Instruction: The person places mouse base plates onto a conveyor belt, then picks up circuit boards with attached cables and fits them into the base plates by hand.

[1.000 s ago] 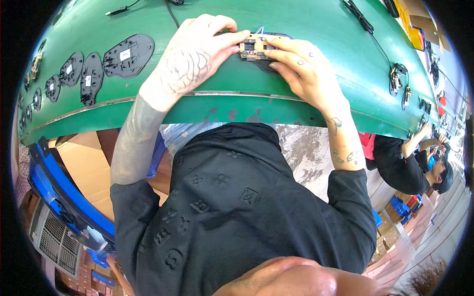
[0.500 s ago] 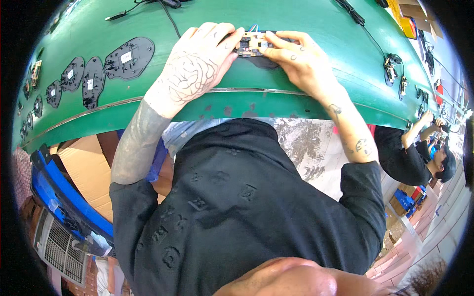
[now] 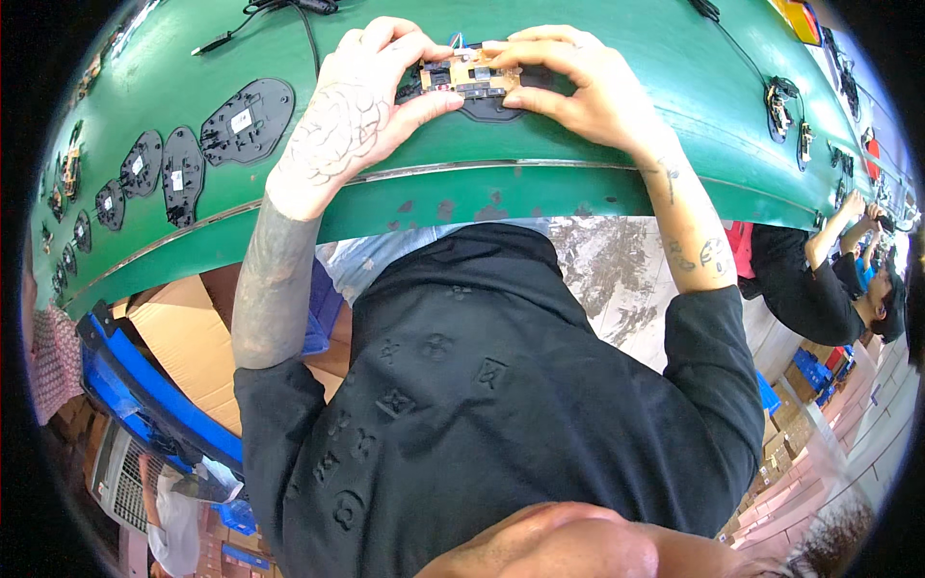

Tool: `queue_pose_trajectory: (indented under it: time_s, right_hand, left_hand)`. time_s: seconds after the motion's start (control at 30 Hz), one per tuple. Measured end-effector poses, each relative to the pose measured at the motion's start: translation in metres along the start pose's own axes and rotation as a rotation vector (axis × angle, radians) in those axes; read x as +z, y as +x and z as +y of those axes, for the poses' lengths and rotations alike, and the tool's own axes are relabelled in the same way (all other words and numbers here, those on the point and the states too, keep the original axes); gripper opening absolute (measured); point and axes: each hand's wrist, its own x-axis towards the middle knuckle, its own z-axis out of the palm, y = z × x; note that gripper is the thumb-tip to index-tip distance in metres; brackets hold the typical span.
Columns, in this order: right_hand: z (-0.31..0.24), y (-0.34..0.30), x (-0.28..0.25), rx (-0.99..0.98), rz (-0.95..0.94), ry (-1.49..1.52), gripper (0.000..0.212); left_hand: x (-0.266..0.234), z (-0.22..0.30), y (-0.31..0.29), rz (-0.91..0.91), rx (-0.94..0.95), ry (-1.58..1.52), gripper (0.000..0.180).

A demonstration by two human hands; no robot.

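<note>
Both hands (image 3: 352,111) (image 3: 597,91) pinch the circuit board (image 3: 470,75), long axis running sideways, its wires (image 3: 457,40) apparently pointing away.

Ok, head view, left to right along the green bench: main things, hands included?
Small black plate → rounded black plate → long narrow black plate → large black plate → left hand → tan circuit board → right hand → corded part

Plates (image 3: 265,132) (on the table (image 3: 732,135)) lie left of the board (image 3: 461,70)
</note>
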Motion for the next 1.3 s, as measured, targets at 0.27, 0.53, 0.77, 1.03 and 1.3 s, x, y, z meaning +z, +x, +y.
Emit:
queue_pose_trajectory:
  time_s: [0.27,0.53,0.77,1.03,1.3]
  right_hand:
    - [-0.004,0.012,-0.005,0.068,-0.042,-0.109,0.016]
    - [-0.008,0.010,-0.005,0.244,-0.056,0.001,0.016]
    - [-0.002,0.003,0.007,0.238,0.044,0.063,0.017]
    - [-0.007,0.004,0.003,0.307,0.018,0.043,0.016]
    - [-0.016,0.005,0.002,0.163,0.059,-0.078,0.019]
  left_hand:
    - [0.000,0.000,0.005,-0.077,-0.013,-0.040,0.044]
    - [0.005,0.001,0.001,-0.004,-0.002,-0.039,0.045]
    - [0.010,-0.001,0.001,0.065,0.041,-0.032,0.042]
    - [0.002,0.007,-0.002,0.048,0.106,0.018,0.036]
    - [-0.011,0.004,-0.028,0.054,-0.015,0.117,0.018]
